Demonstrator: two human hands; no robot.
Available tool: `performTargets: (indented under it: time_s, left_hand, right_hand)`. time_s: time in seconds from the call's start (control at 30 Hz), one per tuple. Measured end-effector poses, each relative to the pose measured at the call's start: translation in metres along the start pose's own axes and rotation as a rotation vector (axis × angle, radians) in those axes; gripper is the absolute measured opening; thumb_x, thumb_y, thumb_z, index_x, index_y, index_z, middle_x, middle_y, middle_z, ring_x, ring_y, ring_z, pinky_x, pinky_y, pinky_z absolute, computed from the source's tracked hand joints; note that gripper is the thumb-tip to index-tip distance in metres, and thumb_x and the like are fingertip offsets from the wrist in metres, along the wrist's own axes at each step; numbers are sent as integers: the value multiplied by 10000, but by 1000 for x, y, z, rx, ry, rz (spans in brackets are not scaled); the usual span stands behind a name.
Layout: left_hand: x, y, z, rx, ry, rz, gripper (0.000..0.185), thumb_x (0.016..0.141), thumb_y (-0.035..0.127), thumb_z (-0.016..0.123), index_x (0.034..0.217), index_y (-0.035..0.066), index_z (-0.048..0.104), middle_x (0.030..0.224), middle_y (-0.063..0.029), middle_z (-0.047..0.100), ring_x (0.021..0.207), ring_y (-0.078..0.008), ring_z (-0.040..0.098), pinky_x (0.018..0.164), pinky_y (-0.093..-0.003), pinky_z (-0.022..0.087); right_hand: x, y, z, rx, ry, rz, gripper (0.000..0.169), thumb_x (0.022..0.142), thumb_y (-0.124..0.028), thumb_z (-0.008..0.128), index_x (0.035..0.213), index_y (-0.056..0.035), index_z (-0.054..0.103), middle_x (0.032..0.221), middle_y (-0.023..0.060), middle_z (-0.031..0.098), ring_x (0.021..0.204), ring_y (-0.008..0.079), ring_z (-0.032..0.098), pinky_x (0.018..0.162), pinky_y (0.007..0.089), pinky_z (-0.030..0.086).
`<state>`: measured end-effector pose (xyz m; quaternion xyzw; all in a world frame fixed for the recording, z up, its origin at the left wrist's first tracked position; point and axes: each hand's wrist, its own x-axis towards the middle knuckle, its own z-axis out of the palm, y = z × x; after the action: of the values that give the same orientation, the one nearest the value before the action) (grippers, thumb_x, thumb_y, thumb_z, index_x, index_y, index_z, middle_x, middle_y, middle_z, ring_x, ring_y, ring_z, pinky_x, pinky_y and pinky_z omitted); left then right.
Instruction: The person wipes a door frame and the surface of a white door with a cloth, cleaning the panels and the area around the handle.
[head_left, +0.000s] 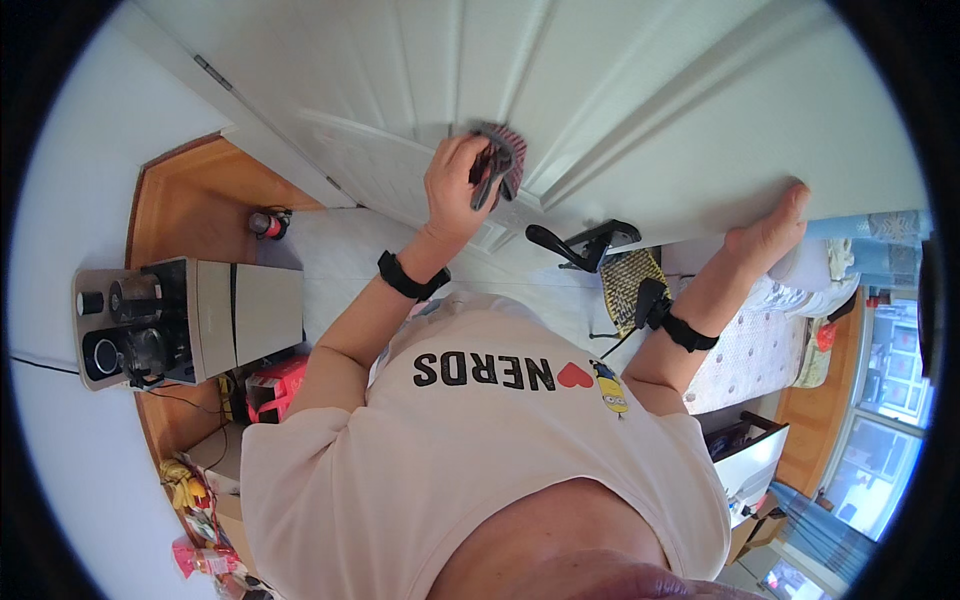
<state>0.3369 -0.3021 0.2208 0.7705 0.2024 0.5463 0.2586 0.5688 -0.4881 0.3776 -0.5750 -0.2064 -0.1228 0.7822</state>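
My left hand (459, 182) is closed around a bunched dark grey and reddish striped cloth (510, 154). The cloth touches, or nearly touches, the panelled face of a white door (637, 97). At the right, my right hand (769, 229) grips the door's edge; its thumb is on the near face and its other fingers are hidden. Between my hands a black lever door handle (581, 244) sticks out from the door. Black straps circle both wrists, and the right one carries a small black device (652, 301).
A beige cabinet (266, 311) stands at left, beside a tray (84, 337) of glass jugs. A bottle (268, 223) stands on the floor near the hinges. Beyond the door edge are a yellow-black woven item (630, 289), a bed (739, 352) and a drawer unit (754, 465).
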Motion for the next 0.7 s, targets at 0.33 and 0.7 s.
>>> performTargets:
  time_s: [0.33, 0.7]
  left_hand:
    - [64, 53, -3, 110, 114, 200, 491, 670, -10, 709, 1145, -24, 586, 1085, -141, 536, 918, -316, 537, 792, -378, 457]
    - [-51, -36, 34, 197, -34, 88, 427, 778, 75, 631, 1190, 3, 543, 937, -148, 537, 806, -329, 558, 682, -396, 478]
  right_hand:
    - [2, 3, -8, 22, -108, 10, 604, 890, -454, 586, 1256, 16, 489, 1211, 111, 526, 1093, 235, 512, 929, 380, 428]
    - [-13, 34, -14, 0, -178, 120, 709, 903, -523, 541, 1335, 20, 397, 1344, 123, 431, 1211, 248, 422, 1024, 389, 355]
